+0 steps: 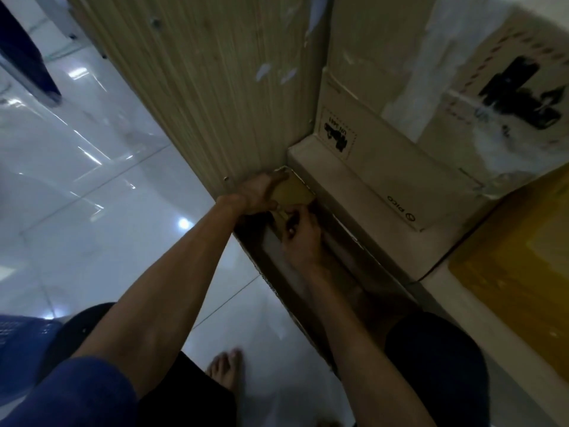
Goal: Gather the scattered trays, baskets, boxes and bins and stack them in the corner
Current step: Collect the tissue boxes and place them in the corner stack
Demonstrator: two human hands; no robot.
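The left hand [257, 192] is curled around the near edge of a small brown cardboard flap [292, 192], fingers wrapped over it and clamped. The right hand [300, 238] sits just below and beside it, fingers bent inward with the fingertips [291, 231] pinching at the lower part of the same flap; the grip is partly hidden by the hand itself, so how firmly it holds I cannot tell. The two hands are nearly touching.

The flap belongs to a long, narrow open cardboard box [308, 272] that lies on the floor, wedged between a ribbed wooden panel [215, 87] on the left and a pale cardboard box marked PICO [385, 180] on the right. The right forearm reaches down along the box's dark interior. Above the PICO box stands a larger taped carton [492, 103] with a black printed mark. A yellow box [523, 272] sits further right. A blue basket [21, 343] shows at the lower left on the glossy white tiled floor [92, 180], near a bare foot [226, 369].
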